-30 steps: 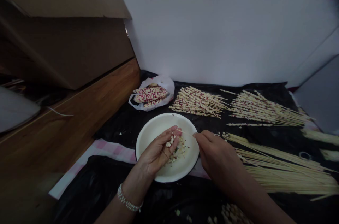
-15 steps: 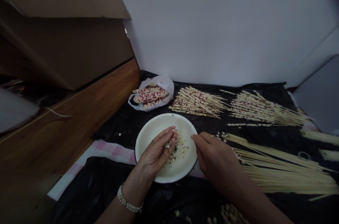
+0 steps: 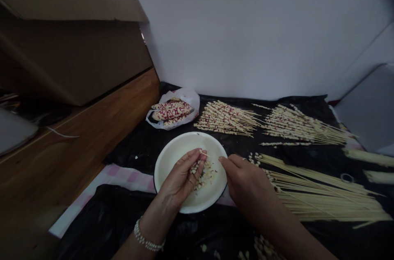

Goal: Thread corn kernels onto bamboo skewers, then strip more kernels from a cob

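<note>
Above a white basin (image 3: 170,151), my left hand (image 3: 181,174) has its thumb and forefinger pinched on a small pale corn kernel (image 3: 200,151). A thin bamboo skewer (image 3: 206,154) points from those fingertips toward my right hand (image 3: 248,178). The right fingers are closed round the skewer's other part, at the basin's right rim; most of it is hard to make out. Loose corn kernels (image 3: 209,174) lie in the basin, partly hidden behind my left hand. A beaded bracelet (image 3: 147,238) circles my left wrist.
Speckled corn cobs (image 3: 172,111) sit in a plastic bag (image 3: 192,98). Two piles of kernel-threaded skewers (image 3: 221,118) (image 3: 289,124) lie farther back. Bare skewers (image 3: 326,198) are bundled at right. Black plastic sheet (image 3: 129,145) covers the surface; a cardboard box (image 3: 76,55) stands left.
The view has shifted slightly, so the scene sits a little farther left. Both hands keep nearly the same pose over the basin, kernel and skewer still between them.
</note>
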A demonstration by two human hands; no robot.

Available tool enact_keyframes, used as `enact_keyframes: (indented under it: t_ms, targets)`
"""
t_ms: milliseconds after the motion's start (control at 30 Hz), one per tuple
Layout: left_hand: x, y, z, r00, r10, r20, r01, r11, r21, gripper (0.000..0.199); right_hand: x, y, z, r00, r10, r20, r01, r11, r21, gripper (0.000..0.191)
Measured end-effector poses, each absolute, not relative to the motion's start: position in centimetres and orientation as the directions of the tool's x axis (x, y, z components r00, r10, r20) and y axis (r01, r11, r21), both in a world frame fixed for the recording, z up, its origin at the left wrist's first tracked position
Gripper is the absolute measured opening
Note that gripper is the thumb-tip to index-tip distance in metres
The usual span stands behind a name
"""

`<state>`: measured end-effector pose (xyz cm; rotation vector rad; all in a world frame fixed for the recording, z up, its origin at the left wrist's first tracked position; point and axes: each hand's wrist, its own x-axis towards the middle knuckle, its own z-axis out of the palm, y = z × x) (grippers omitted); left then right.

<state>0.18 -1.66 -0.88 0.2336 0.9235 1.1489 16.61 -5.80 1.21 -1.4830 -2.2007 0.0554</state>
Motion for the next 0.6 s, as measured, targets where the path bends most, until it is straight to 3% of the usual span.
enact_keyframes:
  t_ms: [367,600]
  targets:
    - [1.8,-1.0,0.5,-0.007,0.820,-0.572,-0.613,0.448,0.651,0.022,17.2,-5.6,2.1,-0.316,0.922,0.222,0.908,0.362,-0.211,0.014]
    - [3.1,-1.2,0.9,-0.071,0.828,-0.557,-0.531,0.441,0.724,0.020,17.7,-5.8,1.9,-0.373,0.901,0.223,0.888,0.416,-0.194,0.012]
